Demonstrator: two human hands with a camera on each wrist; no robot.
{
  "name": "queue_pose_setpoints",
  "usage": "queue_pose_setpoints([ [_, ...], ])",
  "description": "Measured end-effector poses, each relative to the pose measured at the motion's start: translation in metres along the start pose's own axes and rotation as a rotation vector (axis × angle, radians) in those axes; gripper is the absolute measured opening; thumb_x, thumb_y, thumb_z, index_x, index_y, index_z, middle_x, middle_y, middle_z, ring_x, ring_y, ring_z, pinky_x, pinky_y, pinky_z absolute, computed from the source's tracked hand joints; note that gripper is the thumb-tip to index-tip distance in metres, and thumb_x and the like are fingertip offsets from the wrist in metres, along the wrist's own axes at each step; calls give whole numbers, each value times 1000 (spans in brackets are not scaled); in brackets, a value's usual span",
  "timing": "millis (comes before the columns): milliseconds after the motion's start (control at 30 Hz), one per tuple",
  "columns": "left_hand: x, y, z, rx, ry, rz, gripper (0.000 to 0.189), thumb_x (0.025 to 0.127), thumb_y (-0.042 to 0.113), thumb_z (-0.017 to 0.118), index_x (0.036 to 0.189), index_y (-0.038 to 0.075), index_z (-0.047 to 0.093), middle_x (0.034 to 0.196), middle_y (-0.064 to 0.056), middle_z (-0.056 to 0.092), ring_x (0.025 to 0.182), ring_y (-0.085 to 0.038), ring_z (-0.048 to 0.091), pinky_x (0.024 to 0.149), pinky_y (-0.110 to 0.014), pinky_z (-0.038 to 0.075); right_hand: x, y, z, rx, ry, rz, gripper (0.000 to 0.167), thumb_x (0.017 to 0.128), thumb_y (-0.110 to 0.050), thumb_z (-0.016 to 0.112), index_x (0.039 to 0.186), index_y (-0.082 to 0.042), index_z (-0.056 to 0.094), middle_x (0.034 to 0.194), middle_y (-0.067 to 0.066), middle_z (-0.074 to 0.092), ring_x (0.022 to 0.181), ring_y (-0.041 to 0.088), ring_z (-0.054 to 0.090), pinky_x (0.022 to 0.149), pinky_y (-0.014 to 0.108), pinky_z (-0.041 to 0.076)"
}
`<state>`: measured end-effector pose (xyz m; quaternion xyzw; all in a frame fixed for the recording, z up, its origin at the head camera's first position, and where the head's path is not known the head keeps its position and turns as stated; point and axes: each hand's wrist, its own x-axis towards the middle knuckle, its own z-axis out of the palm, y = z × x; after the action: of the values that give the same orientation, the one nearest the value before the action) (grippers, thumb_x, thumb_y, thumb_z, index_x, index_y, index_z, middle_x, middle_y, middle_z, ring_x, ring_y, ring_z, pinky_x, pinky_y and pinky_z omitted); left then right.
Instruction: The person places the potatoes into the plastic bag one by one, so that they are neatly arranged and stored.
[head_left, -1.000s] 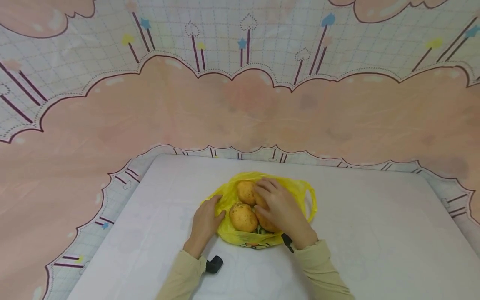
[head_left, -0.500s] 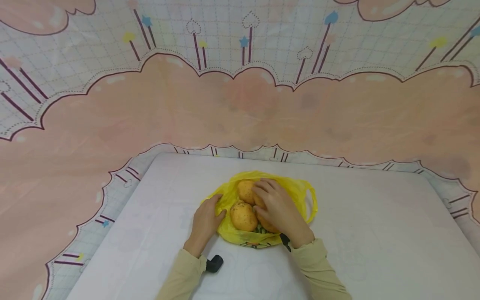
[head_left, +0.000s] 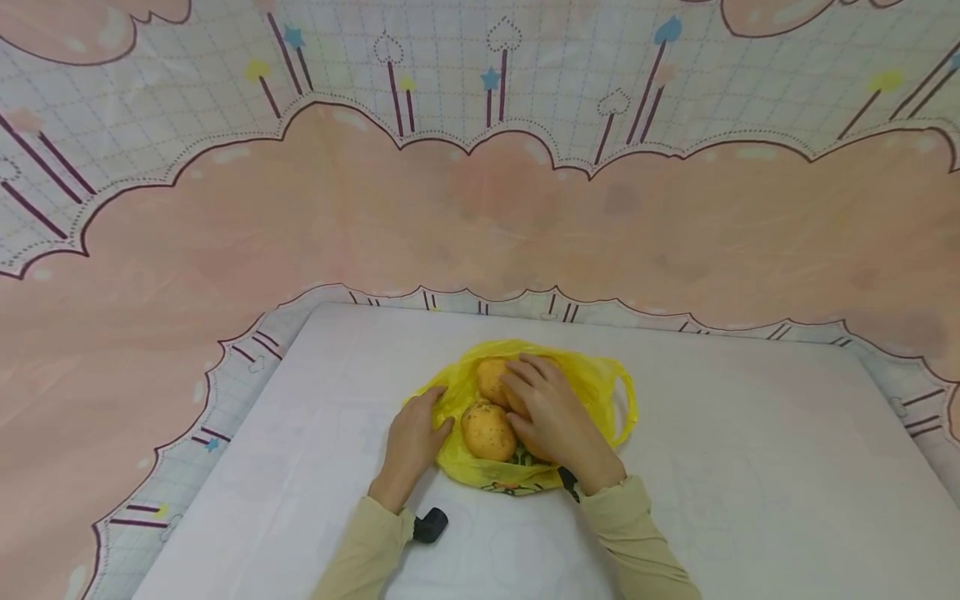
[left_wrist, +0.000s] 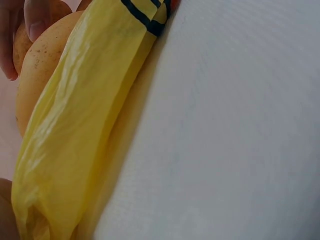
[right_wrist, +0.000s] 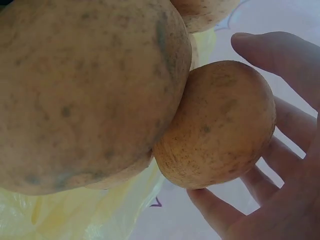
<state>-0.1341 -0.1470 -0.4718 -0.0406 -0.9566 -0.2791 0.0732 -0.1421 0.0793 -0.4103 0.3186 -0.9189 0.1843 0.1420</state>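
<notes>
A yellow plastic bag [head_left: 461, 471] lies with its mouth spread, holding several brown-skinned potatoes. Two of them show plainly: a front potato [head_left: 489, 433] and a back potato [head_left: 491, 380]. My left hand [head_left: 407, 442] grips the bag's left edge, thumb on the inner side. Reaching in from the right, my right hand [head_left: 558, 417] curls round a potato [head_left: 514, 402] and hides much of it. In the right wrist view, fingers and thumb stand around this smaller potato [right_wrist: 220, 125], beside a large potato [right_wrist: 80, 95] close to the camera.
The bag sits on a white-covered table [head_left: 720, 467], its handle loop [head_left: 628, 408] out to the right. Behind hangs a patterned backdrop cloth [head_left: 480, 217]. A black wrist camera [head_left: 431, 526] sticks out by the left sleeve [head_left: 367, 542], another black camera [head_left: 569, 482] under the right wrist.
My right hand has shifted slightly left over the potatoes. My left hand and the bag stay nearly in place, and the head view has tilted a little.
</notes>
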Motion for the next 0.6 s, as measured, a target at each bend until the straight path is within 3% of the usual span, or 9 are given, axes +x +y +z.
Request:
queue_pose_setpoints([
  [600, 0, 1, -1, -1, -5, -6, 50, 89, 15, 74, 134, 2, 57, 127, -16, 65, 114, -35, 61, 96, -49, 51, -1, -2, -1, 5, -6, 9, 47, 84, -20, 80, 126, -5, 65, 139, 15, 56, 134, 36, 46, 114, 48, 37],
])
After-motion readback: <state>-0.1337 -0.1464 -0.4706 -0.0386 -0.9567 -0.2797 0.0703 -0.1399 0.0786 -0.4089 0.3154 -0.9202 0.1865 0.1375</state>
